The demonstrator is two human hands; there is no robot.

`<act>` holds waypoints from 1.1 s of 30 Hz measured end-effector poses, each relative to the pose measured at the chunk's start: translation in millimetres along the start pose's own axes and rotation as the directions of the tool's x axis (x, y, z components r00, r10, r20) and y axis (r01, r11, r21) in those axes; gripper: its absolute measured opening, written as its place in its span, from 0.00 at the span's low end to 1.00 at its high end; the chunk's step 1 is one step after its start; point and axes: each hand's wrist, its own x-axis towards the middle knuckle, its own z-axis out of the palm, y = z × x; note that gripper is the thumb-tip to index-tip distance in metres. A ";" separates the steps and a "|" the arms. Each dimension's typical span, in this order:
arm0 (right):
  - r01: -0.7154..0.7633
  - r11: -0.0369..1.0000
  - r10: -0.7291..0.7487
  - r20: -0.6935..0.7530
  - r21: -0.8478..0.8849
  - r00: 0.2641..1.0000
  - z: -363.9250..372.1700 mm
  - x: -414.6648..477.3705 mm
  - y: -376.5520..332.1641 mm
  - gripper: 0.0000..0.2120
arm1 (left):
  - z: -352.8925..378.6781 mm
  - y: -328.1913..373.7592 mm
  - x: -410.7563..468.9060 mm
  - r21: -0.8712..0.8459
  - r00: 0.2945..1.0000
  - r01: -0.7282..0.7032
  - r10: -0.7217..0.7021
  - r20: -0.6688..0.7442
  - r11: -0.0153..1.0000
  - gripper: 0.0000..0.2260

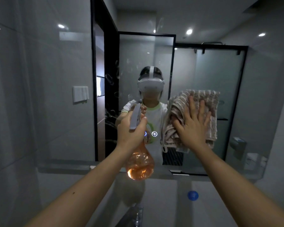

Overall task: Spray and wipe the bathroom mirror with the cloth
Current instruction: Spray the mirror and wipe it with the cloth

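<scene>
The bathroom mirror (203,66) fills the wall ahead and reflects a person in a white headset. My left hand (129,128) is wrapped around the neck of a spray bottle (140,164) with a round orange body and a grey trigger head, nozzle pointed at the glass. My right hand (193,125) lies flat with fingers spread on a brownish striped cloth (179,110), pressing it against the mirror right of centre. Water marks show on the glass at the left.
A white wall switch (80,94) sits on the grey tiles to the left. Below the mirror runs a narrow ledge (64,166). A chrome tap (133,215) is at the bottom centre, and a blue round object (193,195) lies lower right.
</scene>
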 end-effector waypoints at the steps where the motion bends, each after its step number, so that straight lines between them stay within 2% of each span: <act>1: -0.035 0.999 0.035 0.014 -0.010 0.999 -1.0 -8.4 15.3 0.39 | 5.2 0.6 -1.8 0.009 1.000 -0.002 0.002 0.020 1.000 0.12; 5: -0.126 0.991 0.129 0.063 -0.038 0.990 -5.9 -27.7 54.2 0.41 | 21.0 -1.8 -6.6 -0.004 0.998 0.023 -0.023 0.056 1.000 0.13; 9: -0.157 0.987 0.156 0.046 0.021 0.987 -3.4 -22.3 34.8 0.40 | 18.9 -3.5 -6.1 -0.034 0.996 0.070 -0.068 0.052 0.997 0.06; 12: -0.039 0.999 0.039 0.021 0.021 0.999 8.0 -16.6 5.6 0.38 | 10.4 -5.4 -3.7 -0.039 0.998 0.059 -0.059 0.019 0.997 0.05; 15: 0.046 0.999 -0.046 -0.019 0.025 0.999 33.2 -34.8 -23.0 0.36 | 7.3 -12.7 -9.4 -0.014 0.999 0.050 -0.050 0.008 0.999 0.11; 17: 0.098 0.995 -0.098 0.015 -0.001 0.995 52.3 -57.7 -30.2 0.34 | 9.0 -18.8 -17.7 -0.018 0.995 0.099 -0.098 0.013 0.995 0.11; 23: 0.210 0.969 -0.201 0.076 -0.132 0.977 66.2 -96.3 21.3 0.34 | 25.2 -30.1 -36.7 -0.048 0.989 0.147 -0.146 0.027 0.988 0.05; 25: 0.142 0.978 -0.130 0.086 -0.150 0.988 58.9 -101.8 48.7 0.36 | 33.6 -30.9 -42.7 -0.027 0.990 0.132 -0.130 0.054 0.991 0.03; 27: -0.041 0.992 0.046 0.042 -0.116 0.998 47.3 -105.9 76.6 0.38 | 43.2 -31.4 -45.9 -0.024 0.988 0.143 -0.142 0.054 0.989 0.05; 30: -0.289 0.957 0.289 0.028 -0.011 0.957 34.2 -105.4 95.3 0.42 | 55.1 -31.4 -46.8 -0.032 0.983 0.176 -0.174 0.058 0.984 0.02; 33: -0.328 0.944 0.327 0.033 0.027 0.945 28.9 -90.4 80.9 0.41 | 56.1 -32.4 -44.9 -0.061 0.987 0.146 -0.142 0.069 0.987 0.03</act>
